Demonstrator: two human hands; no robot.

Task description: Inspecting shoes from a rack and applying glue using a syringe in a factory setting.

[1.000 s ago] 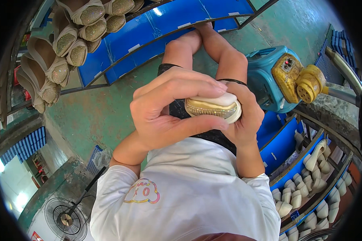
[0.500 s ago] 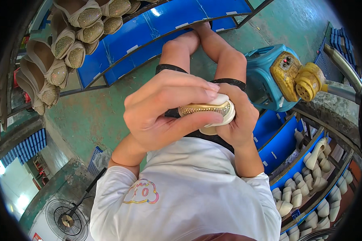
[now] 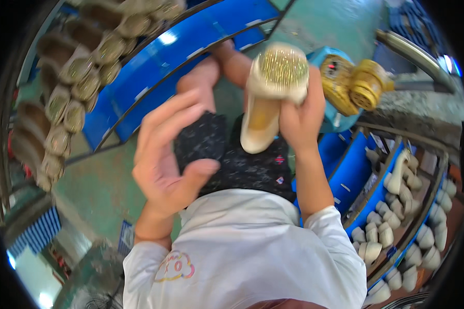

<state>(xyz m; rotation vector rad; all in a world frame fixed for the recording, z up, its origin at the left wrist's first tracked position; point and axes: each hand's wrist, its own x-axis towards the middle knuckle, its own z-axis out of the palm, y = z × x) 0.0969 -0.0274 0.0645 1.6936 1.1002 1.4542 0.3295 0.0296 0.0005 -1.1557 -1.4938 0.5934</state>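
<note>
A cream flat shoe [image 3: 260, 118] with a gold glittery toe is held up over my lap, its toe pointing away from me. My right hand [image 3: 300, 110] grips it along the right side, with the thumb at the shoe's opening. Apart from the shoe, to its left, my left hand [image 3: 167, 159] hangs in the air, fingers spread and nothing in it. Motion blurs the shoe and both hands slightly.
Several glitter-toed shoes [image 3: 85, 82] line a rack at the far left, beside blue shelving [image 3: 144, 72]. A yellow heat-gun-like device [image 3: 340, 82] sits on a blue stool [image 3: 332, 121] to the right. White shoe forms [image 3: 384, 232] fill shelves at the lower right.
My left hand has let go of the shoe and moved left, its fingers opening. My right hand has raised the shoe and turned it, so its opening and toe now show. The view has shifted.
</note>
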